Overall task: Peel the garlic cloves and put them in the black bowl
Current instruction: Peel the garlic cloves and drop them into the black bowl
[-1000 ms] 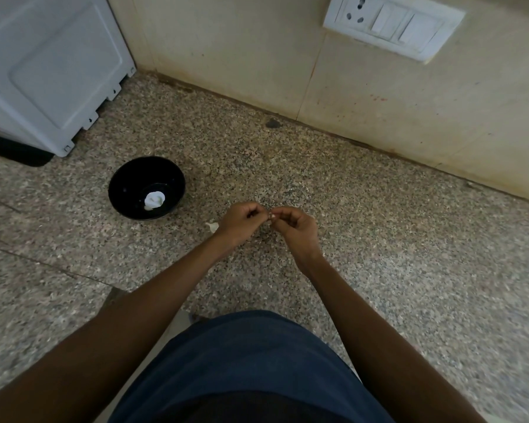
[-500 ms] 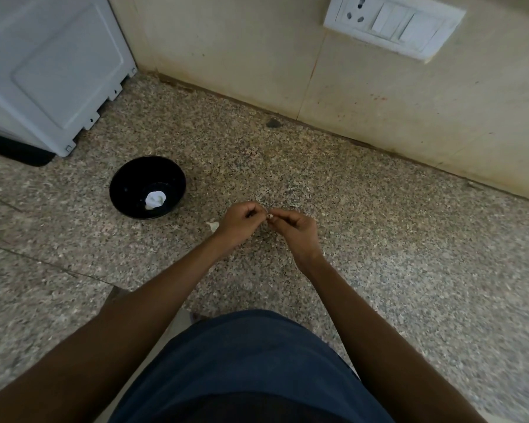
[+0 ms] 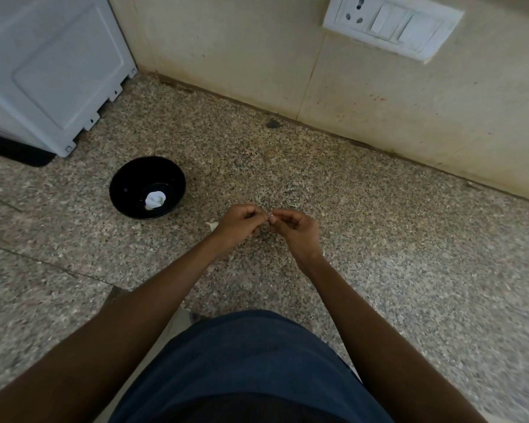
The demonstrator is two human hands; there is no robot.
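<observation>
Both hands meet over the speckled granite counter [image 3: 379,239], fingertips together w/ something tiny pinched between them. Left hand [image 3: 237,222] has fingers curled in, thumb and forefinger nipping at the meeting point. Right hand [image 3: 297,228] is likewise curled, thumb and forefinger pinching from the other side. The item between them [image 3: 270,214] is a small pale speck, prob. a garlic clove or its skin; too small to tell which.

Black bowl [image 3: 147,187] sits on the counter to the left of the hands, apart from them, upright. Inside it, near the bottom, a white peeled garlic clove [image 3: 155,199], maybe more than one clumped together; can't separate them.

A small pale scrap [image 3: 213,225] lies on the counter just beside the left hand's wrist side, btwn hand and bowl; looks like garlic skin.

Back left: a white appliance panel [image 3: 52,65] standing on the counter, dark base under it. On the beige tiled wall [image 3: 226,50] at upper right, a white switch and socket plate [image 3: 391,24]. Bottom of view: both bare forearms and a dark blue garment [image 3: 251,361].
</observation>
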